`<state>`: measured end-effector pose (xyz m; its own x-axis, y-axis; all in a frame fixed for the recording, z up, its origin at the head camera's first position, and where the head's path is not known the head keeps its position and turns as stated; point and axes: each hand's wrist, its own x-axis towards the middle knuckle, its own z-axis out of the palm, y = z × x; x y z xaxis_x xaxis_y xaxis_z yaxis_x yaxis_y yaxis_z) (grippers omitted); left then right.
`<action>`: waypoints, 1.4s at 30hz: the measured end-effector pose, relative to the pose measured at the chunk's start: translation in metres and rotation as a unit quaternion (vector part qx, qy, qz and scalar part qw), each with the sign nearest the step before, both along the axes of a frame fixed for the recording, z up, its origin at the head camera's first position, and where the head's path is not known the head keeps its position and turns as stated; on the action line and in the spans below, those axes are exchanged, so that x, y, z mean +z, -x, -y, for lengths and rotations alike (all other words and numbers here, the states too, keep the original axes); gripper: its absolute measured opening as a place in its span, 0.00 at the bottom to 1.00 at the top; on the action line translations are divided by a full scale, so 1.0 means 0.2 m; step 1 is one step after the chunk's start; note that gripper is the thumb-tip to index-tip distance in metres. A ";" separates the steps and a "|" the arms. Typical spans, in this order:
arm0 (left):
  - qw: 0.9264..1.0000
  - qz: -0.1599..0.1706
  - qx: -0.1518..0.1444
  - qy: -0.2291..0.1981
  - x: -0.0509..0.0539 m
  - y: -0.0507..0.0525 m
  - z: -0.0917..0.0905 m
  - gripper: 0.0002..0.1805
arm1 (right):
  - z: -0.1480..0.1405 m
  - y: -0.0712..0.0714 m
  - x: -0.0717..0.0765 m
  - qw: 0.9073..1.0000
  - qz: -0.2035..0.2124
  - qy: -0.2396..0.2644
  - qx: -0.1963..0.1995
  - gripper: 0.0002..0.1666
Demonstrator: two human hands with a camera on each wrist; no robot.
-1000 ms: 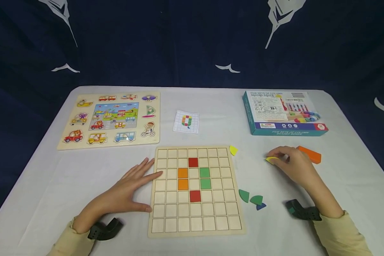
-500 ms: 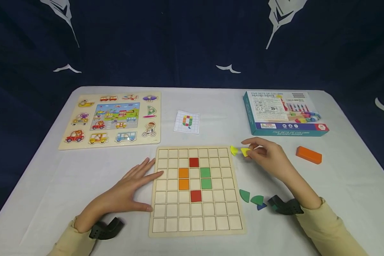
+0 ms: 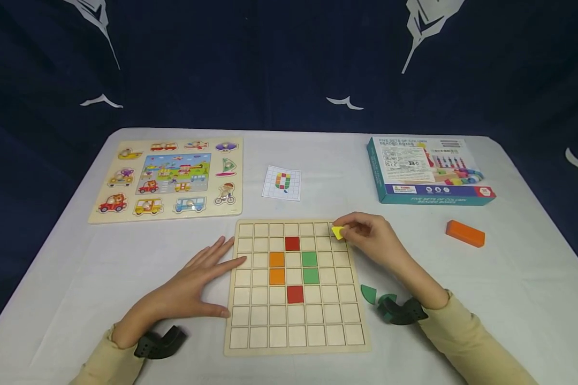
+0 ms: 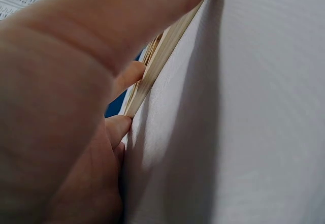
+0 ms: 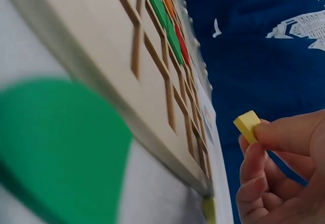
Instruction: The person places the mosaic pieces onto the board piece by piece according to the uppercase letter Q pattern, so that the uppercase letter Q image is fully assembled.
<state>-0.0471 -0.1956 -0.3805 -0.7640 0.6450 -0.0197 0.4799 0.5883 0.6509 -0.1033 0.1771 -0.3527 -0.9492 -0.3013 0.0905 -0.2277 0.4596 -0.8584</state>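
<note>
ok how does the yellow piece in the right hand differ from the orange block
The yellow piece is small, while the orange block is larger and longer. The yellow piece is pinched in the right hand; the orange block lies on the table, untouched. Both look plain and single-coloured.

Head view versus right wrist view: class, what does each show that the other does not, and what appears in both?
Only the head view shows the picture puzzle, the teal box and the orange block.

Only the right wrist view shows a loose yellow piece beside a corner of the grid board; in the head view, the right hand hides that spot.

Both show that hand pinching another yellow piece, plus green squares in the board.
</note>
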 end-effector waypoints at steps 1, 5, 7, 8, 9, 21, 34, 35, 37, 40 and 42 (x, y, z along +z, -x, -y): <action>1.000 0.000 0.000 0.000 0.00 0.00 0.00 0.53 | 0.01 0.00 -0.01 1.000 0.000 0.009 0.000 0.11; 1.000 -0.001 0.000 0.002 0.00 0.00 0.00 0.53 | 0.03 0.00 -0.02 0.997 0.028 0.066 0.008 0.09; 1.000 -0.001 -0.001 0.002 0.00 0.00 0.00 0.54 | 0.04 -0.01 -0.02 0.995 0.056 0.083 0.008 0.08; 1.000 -0.001 -0.001 0.002 0.00 0.00 0.00 0.54 | 0.05 -0.01 -0.02 0.993 0.070 0.090 0.009 0.07; 1.000 -0.001 -0.001 0.002 0.00 0.00 0.00 0.54 | 0.05 -0.01 -0.02 0.993 0.081 0.090 0.008 0.07; 1.000 -0.003 -0.003 0.002 -0.01 0.01 0.00 0.54 | 0.13 -0.01 -0.04 0.998 0.033 0.004 0.050 0.08; 1.000 -0.002 -0.003 -0.002 -0.01 0.00 0.00 0.53 | 0.18 0.02 -0.04 0.993 0.004 -0.038 0.112 0.05; 1.000 -0.002 -0.003 -0.001 -0.01 0.00 0.00 0.53 | 0.18 0.02 -0.04 0.993 0.002 -0.039 0.115 0.05; 1.000 -0.001 -0.003 0.001 0.00 0.00 0.00 0.53 | 0.18 0.03 -0.05 0.992 0.001 -0.039 0.120 0.05; 1.000 0.003 -0.001 0.001 0.00 0.00 0.00 0.53 | 0.19 0.03 -0.05 0.991 0.002 -0.040 0.126 0.05; 1.000 0.005 -0.001 0.000 0.00 0.00 0.00 0.53 | 0.19 0.04 -0.05 0.991 0.004 -0.040 0.129 0.05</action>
<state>-0.0480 -0.1952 -0.3805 -0.7630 0.6458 -0.0271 0.4744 0.5880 0.6551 -0.1109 0.1388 -0.3635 -0.8399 -0.5404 0.0499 -0.3403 0.4529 -0.8240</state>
